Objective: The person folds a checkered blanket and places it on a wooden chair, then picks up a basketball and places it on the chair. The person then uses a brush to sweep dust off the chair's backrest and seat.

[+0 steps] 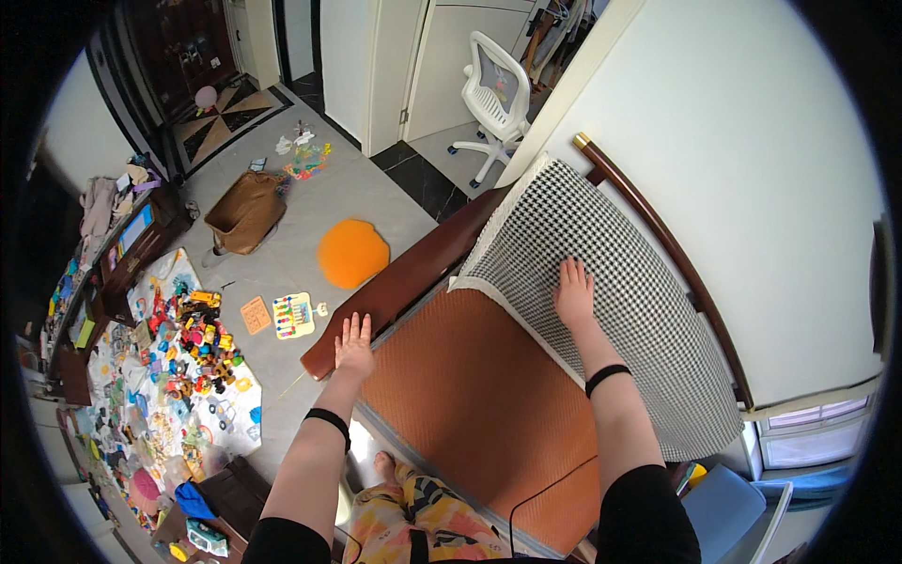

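Before me stands a wooden sofa with a brown woven seat mat [465, 395]. My left hand [354, 347] rests, fingers spread, on the end of the dark wooden armrest [416, 264]. Against the backrest, my right hand [576, 292] lies with its palm towards a black-and-white houndstooth cover [634, 310] that has a pale edge. The cover drapes over the backrest, below the curved wooden top rail [655, 233]. A thin black cord [546, 486] crosses the lower part of the seat mat. Neither hand grips anything.
Left of the sofa, the floor holds an orange round cushion [353, 254], a brown bag [246, 211], a toy abacus [293, 315] and a play mat [246, 395] strewn with toys. A white swivel chair [497, 92] stands beyond the doorway. A blue chair [722, 504] is at lower right.
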A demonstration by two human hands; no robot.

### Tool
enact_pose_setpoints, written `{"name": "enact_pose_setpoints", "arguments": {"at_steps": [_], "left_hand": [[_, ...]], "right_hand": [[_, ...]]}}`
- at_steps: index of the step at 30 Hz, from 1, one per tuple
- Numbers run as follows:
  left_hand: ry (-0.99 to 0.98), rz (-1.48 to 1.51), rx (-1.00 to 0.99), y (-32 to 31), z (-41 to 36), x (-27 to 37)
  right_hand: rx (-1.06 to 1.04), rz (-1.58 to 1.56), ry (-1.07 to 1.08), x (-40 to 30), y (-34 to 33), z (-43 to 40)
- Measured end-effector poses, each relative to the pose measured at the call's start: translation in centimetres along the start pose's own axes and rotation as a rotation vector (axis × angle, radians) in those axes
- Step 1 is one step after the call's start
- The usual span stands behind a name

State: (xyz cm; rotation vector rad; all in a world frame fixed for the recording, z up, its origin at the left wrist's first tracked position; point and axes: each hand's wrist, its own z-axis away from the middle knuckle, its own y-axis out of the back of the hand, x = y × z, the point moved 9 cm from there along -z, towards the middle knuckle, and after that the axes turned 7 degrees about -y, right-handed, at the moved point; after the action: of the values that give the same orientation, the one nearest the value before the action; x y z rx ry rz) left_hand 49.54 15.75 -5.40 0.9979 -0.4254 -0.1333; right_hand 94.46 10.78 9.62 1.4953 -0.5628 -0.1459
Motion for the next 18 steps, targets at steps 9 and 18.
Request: {"name": "enact_pose_setpoints", "arguments": {"at_steps": [9, 18], "left_hand": [[-0.059, -0.147, 0.041, 3.5, -8.4, 0.7], [-0.106, -0.111, 0.027, 4.2, -9.4, 0.6]], "right_hand": [[0.125, 0.142, 0.032, -6.7, 4.0, -18.3], [0.285, -0.087, 0.638, -22.1, -1.1, -14.9]]}}
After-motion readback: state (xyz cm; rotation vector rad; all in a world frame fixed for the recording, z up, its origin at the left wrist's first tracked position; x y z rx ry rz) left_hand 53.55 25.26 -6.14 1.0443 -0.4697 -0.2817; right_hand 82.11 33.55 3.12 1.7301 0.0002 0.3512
